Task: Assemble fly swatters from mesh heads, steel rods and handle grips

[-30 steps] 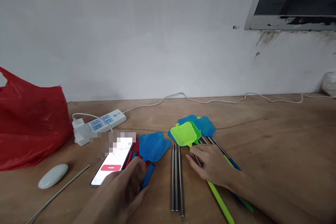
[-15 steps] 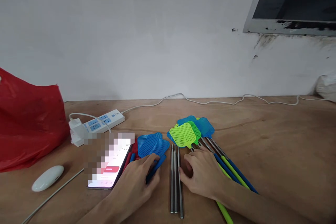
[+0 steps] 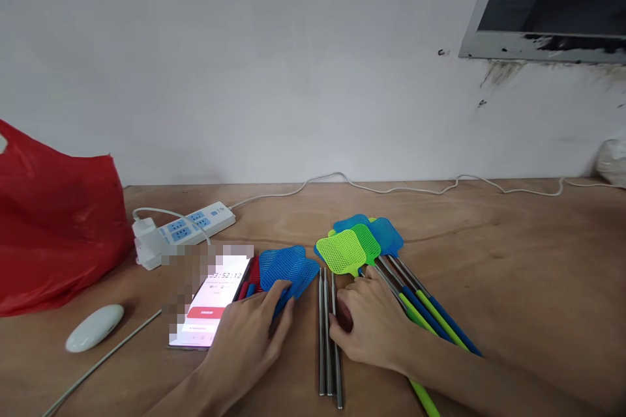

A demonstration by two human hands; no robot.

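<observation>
My left hand (image 3: 247,339) is curled round the edge of the front blue fly swatter head (image 3: 298,279), which tilts up from the pile. More blue swatter heads and a red mesh head (image 3: 253,272) lie beneath and beside it. My right hand (image 3: 369,322) is bent over the shafts below the yellow-green fly swatter head (image 3: 342,252), its index finger at that swatter's neck. Its thumb reaches left to the thin metal rods (image 3: 327,345) lying side by side between my hands. Behind it, green (image 3: 366,244) and blue swatter heads (image 3: 386,234) overlap; several coloured handles (image 3: 443,319) pass under my forearm.
To the left, a lit phone (image 3: 210,306) leans beside the red swatter. A power strip (image 3: 198,225) with a plugged charger, a white mouse-shaped object (image 3: 95,328) and a red plastic bag (image 3: 59,228) are farther left. A white cable (image 3: 391,191) runs along the wall.
The view has shifted slightly. The blue swatter part in my left hand has turned and shows more of its flat mesh. My right thumb has come closer to the metal rods.
</observation>
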